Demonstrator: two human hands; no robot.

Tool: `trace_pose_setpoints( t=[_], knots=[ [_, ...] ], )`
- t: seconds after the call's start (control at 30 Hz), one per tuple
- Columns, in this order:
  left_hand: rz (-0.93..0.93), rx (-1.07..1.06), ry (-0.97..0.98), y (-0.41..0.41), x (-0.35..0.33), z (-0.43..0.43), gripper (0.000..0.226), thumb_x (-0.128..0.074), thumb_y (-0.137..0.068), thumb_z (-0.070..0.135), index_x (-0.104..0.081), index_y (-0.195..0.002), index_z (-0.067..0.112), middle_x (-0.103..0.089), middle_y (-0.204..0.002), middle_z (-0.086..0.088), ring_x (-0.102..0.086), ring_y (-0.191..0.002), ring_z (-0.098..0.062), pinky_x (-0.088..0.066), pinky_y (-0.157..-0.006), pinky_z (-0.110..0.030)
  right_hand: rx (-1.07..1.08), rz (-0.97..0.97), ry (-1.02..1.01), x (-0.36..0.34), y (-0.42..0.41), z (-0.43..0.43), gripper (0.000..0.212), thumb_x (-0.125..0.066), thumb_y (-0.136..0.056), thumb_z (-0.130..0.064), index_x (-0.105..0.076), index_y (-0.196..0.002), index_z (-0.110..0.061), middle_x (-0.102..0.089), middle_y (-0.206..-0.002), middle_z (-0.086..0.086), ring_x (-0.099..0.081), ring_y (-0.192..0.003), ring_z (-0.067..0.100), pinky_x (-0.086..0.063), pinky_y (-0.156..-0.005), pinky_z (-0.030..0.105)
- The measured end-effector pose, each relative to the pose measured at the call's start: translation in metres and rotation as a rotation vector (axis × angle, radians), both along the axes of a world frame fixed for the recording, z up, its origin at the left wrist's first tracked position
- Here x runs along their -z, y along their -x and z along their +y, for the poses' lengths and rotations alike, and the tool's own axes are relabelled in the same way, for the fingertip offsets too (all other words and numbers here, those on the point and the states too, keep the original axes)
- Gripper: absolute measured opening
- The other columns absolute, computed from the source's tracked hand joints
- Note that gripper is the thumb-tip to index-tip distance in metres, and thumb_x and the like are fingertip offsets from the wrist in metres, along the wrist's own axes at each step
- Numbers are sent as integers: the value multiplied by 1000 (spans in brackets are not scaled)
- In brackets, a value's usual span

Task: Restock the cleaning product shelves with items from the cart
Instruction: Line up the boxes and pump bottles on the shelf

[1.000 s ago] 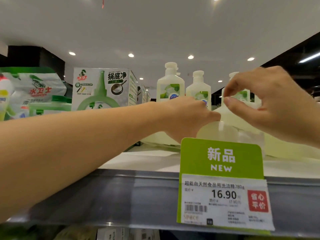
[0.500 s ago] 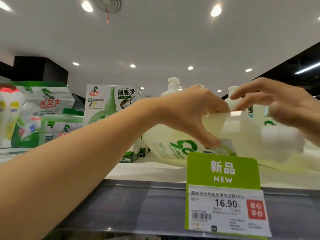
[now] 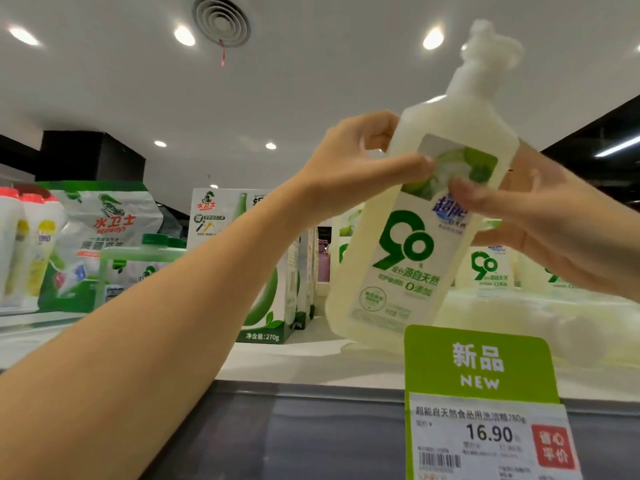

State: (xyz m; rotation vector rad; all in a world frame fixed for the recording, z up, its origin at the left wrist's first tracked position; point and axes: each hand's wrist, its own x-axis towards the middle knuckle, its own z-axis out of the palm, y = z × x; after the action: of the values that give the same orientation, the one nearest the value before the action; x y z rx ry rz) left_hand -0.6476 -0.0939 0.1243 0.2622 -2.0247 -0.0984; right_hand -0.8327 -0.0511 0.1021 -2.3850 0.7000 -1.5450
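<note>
A pale green dish-soap bottle (image 3: 412,244) with a white pump top and a green "90" label stands tilted to the right, its base low over the top shelf (image 3: 311,362). My left hand (image 3: 356,168) grips its upper left side, thumb across the label. From the right, my right hand (image 3: 540,216) holds the bottle's other side, thumb on the label. More bottles of the same kind (image 3: 488,268) stand further back on the shelf, behind my right hand.
A white-and-green box (image 3: 266,271) marked 270g stands left of the bottle. Green-and-white refill pouches (image 3: 100,233) and red-capped bottles (image 3: 20,244) fill the far left. A green "NEW" price tag (image 3: 481,393) showing 16.90 hangs on the shelf's front rail.
The bottle lay on its side on the shelf between my hands. Both hands have now raised it nearly upright, pump top up. The camera has tilted upward.
</note>
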Motion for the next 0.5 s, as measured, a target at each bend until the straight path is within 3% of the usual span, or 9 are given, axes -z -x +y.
trace_pose_setpoints(
  t=[0.03,0.1,0.2,0.27,0.37,0.4,0.5],
  knots=[
    [38,-11,-31,-1,-2,0,57,-70,-70,41,-57,-114,8,-69,-103,-8,-72,-83,-16,-57,-60,-24,0,-14,-103,10,0,6,65,-77,-76,-40,-48,-132,-25,-72,-109,2,-70,-100,21,-61,-74,40],
    [92,-41,-115,-3,-5,-2,45,-65,-83,36,-51,-119,12,-69,-101,-8,-72,-78,-17,-55,-57,-25,-26,-8,-123,3,-9,8,55,-64,-77,-36,-50,-130,-24,-74,-103,2,-72,-92,22,-61,-69,39],
    [135,-119,-227,-4,-9,-2,38,-56,-93,34,-45,-123,15,-66,-103,-7,-70,-77,-16,-54,-57,-24,-21,19,-186,-7,-14,-4,60,-64,-73,-37,-50,-131,-28,-74,-101,4,-73,-86,23,-61,-64,38],
    [149,-138,-202,-5,-11,0,34,-54,-94,33,-43,-122,16,-64,-99,-2,-68,-71,-10,-51,-52,-17,-67,38,-252,-11,-15,-7,75,-80,-64,-42,-48,-132,-34,-73,-105,8,-73,-90,27,-60,-62,39],
    [138,-134,-156,-6,-12,2,34,-56,-94,29,-38,-122,19,-62,-96,1,-67,-61,-3,-48,-49,-12,-30,130,-267,-13,-10,-11,106,-95,-32,-38,-45,-126,-49,-73,-105,10,-72,-90,34,-59,-61,41],
    [138,-133,-151,-6,-12,2,36,-57,-94,29,-36,-122,19,-63,-96,1,-67,-60,-2,-48,-50,-12,19,159,-250,-13,-10,-10,106,-95,-32,-33,-44,-123,-51,-74,-102,9,-72,-87,32,-59,-59,40],
    [224,-225,-38,-4,-12,0,43,-62,-91,33,-36,-121,17,-59,-97,3,-65,-74,-3,-53,-61,-19,107,161,-206,-16,-14,-9,75,-77,-51,-14,-47,-113,-44,-75,-87,0,-74,-77,23,-58,-50,32]
  ],
)
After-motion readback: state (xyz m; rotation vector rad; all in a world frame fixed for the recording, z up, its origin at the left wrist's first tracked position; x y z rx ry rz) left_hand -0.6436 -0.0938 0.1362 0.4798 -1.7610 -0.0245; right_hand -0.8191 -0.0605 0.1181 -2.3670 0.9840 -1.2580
